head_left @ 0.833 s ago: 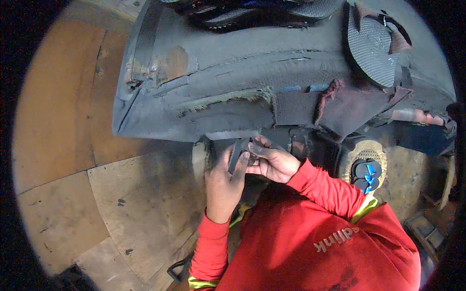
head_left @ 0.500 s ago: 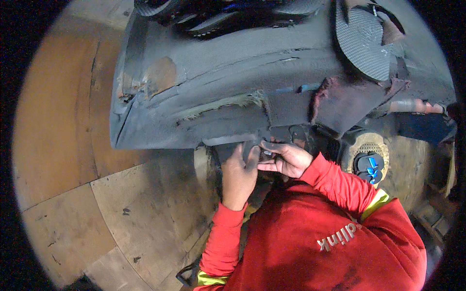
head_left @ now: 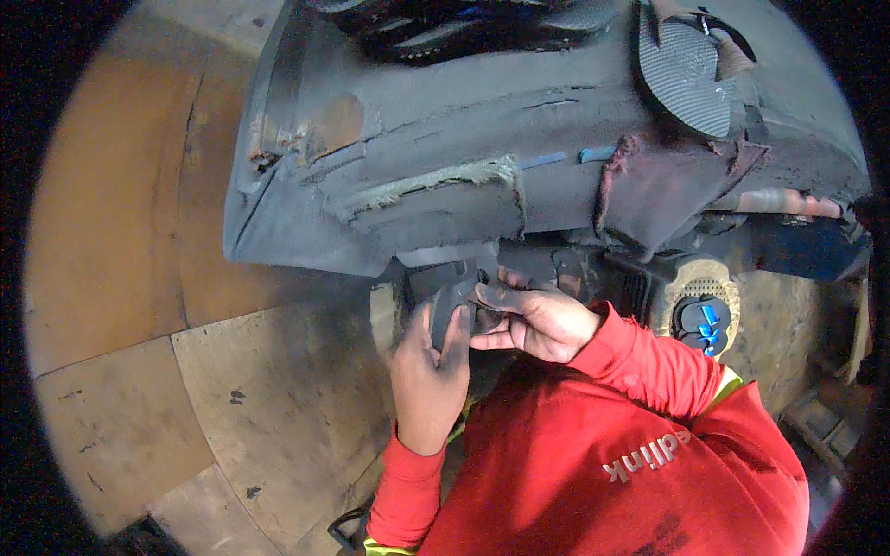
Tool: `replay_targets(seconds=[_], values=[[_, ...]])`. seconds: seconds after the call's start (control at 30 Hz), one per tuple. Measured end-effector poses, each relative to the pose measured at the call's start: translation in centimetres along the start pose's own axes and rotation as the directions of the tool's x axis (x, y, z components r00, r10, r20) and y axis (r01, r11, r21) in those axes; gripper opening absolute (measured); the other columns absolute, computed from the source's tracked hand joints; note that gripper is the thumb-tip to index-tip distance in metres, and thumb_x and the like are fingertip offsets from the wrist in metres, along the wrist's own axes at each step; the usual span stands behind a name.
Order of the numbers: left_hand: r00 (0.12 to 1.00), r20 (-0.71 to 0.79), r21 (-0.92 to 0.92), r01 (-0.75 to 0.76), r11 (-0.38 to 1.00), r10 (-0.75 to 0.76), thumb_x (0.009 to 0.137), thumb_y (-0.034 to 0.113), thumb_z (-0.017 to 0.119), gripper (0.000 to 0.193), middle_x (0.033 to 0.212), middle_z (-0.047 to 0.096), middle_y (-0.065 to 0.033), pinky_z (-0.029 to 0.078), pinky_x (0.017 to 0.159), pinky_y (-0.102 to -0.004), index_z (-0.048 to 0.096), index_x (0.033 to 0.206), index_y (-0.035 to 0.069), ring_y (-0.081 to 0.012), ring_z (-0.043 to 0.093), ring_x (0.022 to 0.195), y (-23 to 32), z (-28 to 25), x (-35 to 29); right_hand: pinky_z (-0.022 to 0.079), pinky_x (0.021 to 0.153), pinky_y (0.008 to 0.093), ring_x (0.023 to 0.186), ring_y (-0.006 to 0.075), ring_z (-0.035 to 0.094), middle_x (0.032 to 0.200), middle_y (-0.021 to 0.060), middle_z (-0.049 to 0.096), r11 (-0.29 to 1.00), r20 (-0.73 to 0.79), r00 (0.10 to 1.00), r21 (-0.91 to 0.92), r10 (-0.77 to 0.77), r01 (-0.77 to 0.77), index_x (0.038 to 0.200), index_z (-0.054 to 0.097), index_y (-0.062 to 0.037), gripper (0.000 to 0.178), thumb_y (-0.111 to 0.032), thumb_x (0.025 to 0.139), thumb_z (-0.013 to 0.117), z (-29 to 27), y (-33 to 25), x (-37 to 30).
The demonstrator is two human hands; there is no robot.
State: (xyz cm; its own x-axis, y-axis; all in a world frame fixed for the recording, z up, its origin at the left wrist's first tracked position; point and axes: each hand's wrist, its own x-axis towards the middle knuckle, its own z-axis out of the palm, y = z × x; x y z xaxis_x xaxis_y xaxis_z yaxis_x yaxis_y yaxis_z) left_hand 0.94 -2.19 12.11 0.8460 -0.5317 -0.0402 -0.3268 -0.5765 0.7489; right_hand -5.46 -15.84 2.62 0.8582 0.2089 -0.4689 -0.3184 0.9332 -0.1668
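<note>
Nearest is the wearer's red top [head_left: 612, 463], in front of the grey-covered bench [head_left: 436, 97]. Just short of the bench's near edge, the left hand [head_left: 428, 380] grips a small dark piece [head_left: 449, 303] between thumb and fingers, while the right hand [head_left: 553, 322] pinches its right side. Right of them, before the bench, sit stacked dark pads [head_left: 692, 316] with blue marks. A frayed cloth flap [head_left: 658, 190] hangs over the bench's near edge; a textured grey disc [head_left: 684, 85] lies beyond, on the bench's right part.

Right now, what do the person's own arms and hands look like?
The left hand and right hand look bare, with dark smudges. The left sleeve and right sleeve are long and red, with a yellow-green left band and right band. No cables show on either.
</note>
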Motion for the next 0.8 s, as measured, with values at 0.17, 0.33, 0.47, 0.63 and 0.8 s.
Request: replay_targets(seconds=[0.17,0.33,0.47,0.63,0.8], values=[[0.997,0.016,0.013,0.077,0.997,-0.077,0.095,0.012,0.063,0.027,0.102,0.068,-0.0234,0.054,0.07,-0.0361,0.061,0.117,-0.003,-0.0298,0.07,0.08,-1.0,-0.5,-3.2,0.058,0.088,0.0422,0.103,0.0218,0.067,0.119,0.0052,0.062,1.0,0.105,0.994,-0.001,-0.016,0.016,0.132,0.043,-0.0124,0.04,-0.012,0.097,0.063,0.4,0.7,-0.8],[0.992,-0.019,-0.045,0.123,0.991,-0.124,0.093,0.012,0.065,0.034,0.125,0.06,-0.0315,0.053,0.087,-0.0396,0.058,0.121,-0.006,-0.0405,0.066,0.106,-4.5,0.7,-7.3,0.058,0.085,0.037,0.1,0.0185,0.067,0.114,0.0035,0.064,0.981,0.077,0.994,-0.173,-0.073,0.085,0.14,0.04,-0.0111,0.053,-0.005,0.094,0.065,-0.5,1.8,-0.8],[0.944,0.135,-0.265,0.327,0.907,-0.301,0.094,0.016,0.067,0.04,0.12,0.062,-0.0281,0.049,0.094,-0.0377,0.057,0.125,-0.006,-0.0343,0.065,0.108,-5.9,1.1,-9.3,0.058,0.085,0.0368,0.101,0.0186,0.066,0.116,0.0045,0.062,0.928,0.084,0.985,-0.333,-0.148,0.168,0.151,0.024,-0.0118,0.071,-0.001,0.094,0.063,-1.7,2.8,-0.5],[0.987,-0.003,-0.22,0.155,0.963,-0.159,0.095,0.024,0.066,0.043,0.12,0.063,-0.0206,0.048,0.094,-0.039,0.058,0.127,-0.003,-0.0337,0.063,0.109,-6.9,1.7,-5.0,0.057,0.089,0.0444,0.105,0.0231,0.065,0.124,0.0059,0.058,0.994,0.105,0.99,-0.042,-0.096,0.1,0.151,0.023,-0.0183,0.066,-0.005,0.098,0.058,-3.0,2.1,2.6],[0.989,-0.125,0.005,-0.079,0.997,0.079,0.092,0.02,0.07,0.037,0.111,0.067,-0.0235,0.049,0.093,-0.0447,0.062,0.12,-0.002,-0.04,0.063,0.107,-7.6,2.9,0.5,0.056,0.09,0.0436,0.1,0.024,0.066,0.113,0.0069,0.062,0.992,0.249,0.963,0.098,-0.101,0.078,0.124,0.048,-0.0082,0.026,-0.012,0.1,0.058,-5.4,1.5,7.5]])
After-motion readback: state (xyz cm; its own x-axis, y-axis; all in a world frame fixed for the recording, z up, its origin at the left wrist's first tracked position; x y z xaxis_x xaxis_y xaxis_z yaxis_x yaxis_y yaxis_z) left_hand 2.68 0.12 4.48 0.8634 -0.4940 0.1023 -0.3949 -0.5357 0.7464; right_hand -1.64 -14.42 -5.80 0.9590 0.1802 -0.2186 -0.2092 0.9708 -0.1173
